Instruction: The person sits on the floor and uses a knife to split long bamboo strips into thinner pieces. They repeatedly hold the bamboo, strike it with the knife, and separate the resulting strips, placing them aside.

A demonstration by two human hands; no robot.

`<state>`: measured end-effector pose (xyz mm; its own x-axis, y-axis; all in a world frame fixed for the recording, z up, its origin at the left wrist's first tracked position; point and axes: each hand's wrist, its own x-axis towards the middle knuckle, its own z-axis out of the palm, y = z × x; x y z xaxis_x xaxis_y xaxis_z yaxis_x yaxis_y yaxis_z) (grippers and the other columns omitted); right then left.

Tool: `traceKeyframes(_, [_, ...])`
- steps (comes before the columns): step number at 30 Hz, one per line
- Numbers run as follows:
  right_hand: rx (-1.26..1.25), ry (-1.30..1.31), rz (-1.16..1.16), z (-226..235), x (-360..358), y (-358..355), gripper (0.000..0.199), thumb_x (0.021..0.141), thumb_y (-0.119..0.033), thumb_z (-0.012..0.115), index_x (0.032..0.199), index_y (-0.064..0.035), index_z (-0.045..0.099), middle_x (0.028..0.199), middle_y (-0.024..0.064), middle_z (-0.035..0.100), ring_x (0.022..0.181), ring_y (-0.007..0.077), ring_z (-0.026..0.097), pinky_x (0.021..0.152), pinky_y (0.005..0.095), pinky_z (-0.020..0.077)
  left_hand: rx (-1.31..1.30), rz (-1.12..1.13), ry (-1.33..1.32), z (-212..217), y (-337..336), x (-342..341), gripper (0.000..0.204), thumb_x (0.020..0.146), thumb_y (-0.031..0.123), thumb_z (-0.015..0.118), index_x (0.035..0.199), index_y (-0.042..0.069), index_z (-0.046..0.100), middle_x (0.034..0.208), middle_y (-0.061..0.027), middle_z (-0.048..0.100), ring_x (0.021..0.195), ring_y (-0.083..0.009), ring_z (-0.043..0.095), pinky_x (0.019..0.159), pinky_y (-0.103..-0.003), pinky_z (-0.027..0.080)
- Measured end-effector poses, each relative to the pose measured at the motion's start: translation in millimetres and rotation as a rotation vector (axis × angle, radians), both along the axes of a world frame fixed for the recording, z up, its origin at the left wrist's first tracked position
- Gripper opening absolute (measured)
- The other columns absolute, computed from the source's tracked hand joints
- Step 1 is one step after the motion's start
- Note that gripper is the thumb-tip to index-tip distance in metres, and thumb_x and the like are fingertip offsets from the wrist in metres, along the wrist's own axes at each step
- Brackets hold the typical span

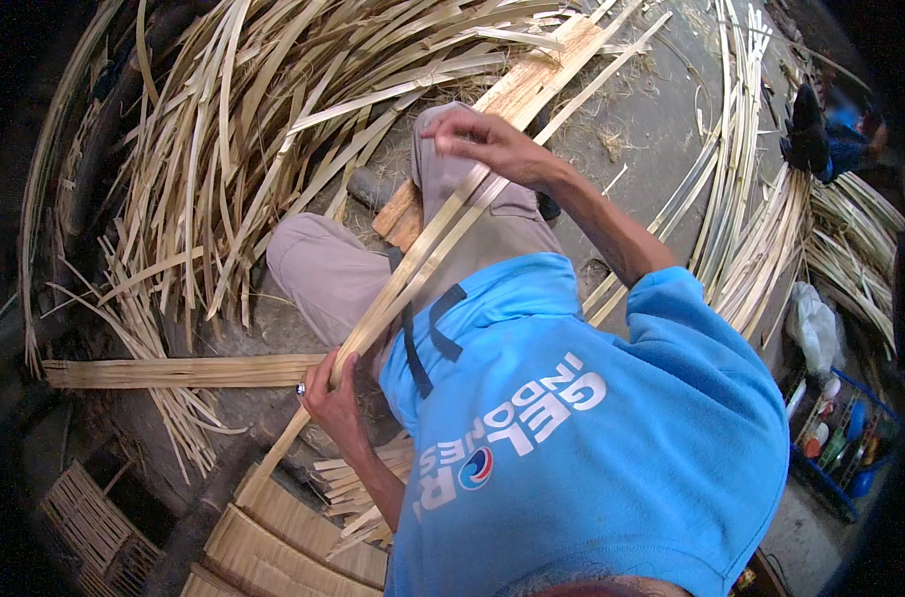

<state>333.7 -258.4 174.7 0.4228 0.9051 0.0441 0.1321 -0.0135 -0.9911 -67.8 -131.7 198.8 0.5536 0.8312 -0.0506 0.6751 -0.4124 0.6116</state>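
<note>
Left hand and right hand each clamp on long, flat, pale bamboo strips; curved splints fan at eleven o'clock.

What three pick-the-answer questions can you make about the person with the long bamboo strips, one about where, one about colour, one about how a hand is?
1. Where is the big loose heap of bamboo strips?
A. in the upper left of the picture
B. inside the blue crate
C. on the person's back

2. What colour is the person's shirt?
A. red
B. blue
C. green

3. How is the left hand?
A. flat and open on the ground
B. tucked in a pocket
C. closed around the long bamboo strips

Answers: 1 A, the heap fans out over the ground there. 2 B, the cloth is bright blue. 3 C, its fingers wrap the strips, while the right hand grips them higher up.
</note>
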Motion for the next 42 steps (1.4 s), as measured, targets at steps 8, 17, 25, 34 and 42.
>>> traceKeyframes(8, [-0.740,-0.449,0.010,13,29,-46,0.031,0.100,-0.032,0.059,0.106,-0.0046,0.072,0.102,0.0169,0.067,0.095,0.0276,0.065,0.084,0.0387,0.0526,-0.022,0.033,0.056,-4,-1,11,0.028,0.077,0.014,0.083,0.103,0.005,0.075,0.090,-0.0098,0.068,0.080,-0.0226,0.063,0.072,-0.034,0.048])
traceKeyframes(17, [-0.592,-0.551,-0.162,-43,-12,-58,0.038,0.093,-0.046,0.064,0.107,-0.0113,0.071,0.108,0.0131,0.059,0.112,0.0298,0.055,0.101,0.0564,0.0359,0.043,0.008,0.047,0,7,15,0.029,0.079,0.021,0.081,0.104,0.007,0.075,0.090,-0.0068,0.068,0.084,-0.0244,0.062,0.082,-0.039,0.043])
traceKeyframes(25, [-0.285,-0.868,-0.393,-31,-75,-39,0.015,0.091,-0.022,0.066,0.092,-0.0068,0.066,0.108,0.0143,0.054,0.110,0.0354,0.050,0.098,0.0538,0.0375,-0.077,0.045,0.079,0,12,23,0.028,0.081,0.024,0.081,0.101,0.005,0.075,0.089,-0.0097,0.068,0.081,-0.0276,0.063,0.080,-0.038,0.046])
traceKeyframes(34, [-0.105,0.261,-1.115,-68,-12,-74,0.031,0.101,-0.034,0.054,0.102,-0.0032,0.059,0.097,0.0062,0.059,0.081,0.0143,0.057,0.070,0.0285,0.0480,-0.117,0.006,0.071,-3,15,25,0.027,0.086,0.025,0.077,0.102,0.003,0.075,0.091,-0.0147,0.069,0.084,-0.0313,0.066,0.075,-0.041,0.049])
traceKeyframes(42, [-0.462,0.512,-0.674,-74,-22,-75,0.029,0.094,-0.031,0.069,0.104,-0.0051,0.061,0.085,-0.0007,0.061,0.076,0.0078,0.057,0.064,0.0230,0.0467,-0.189,0.050,0.063,1,21,30,0.030,0.084,0.026,0.079,0.102,0.003,0.075,0.093,-0.0131,0.070,0.087,-0.0270,0.066,0.078,-0.036,0.049])
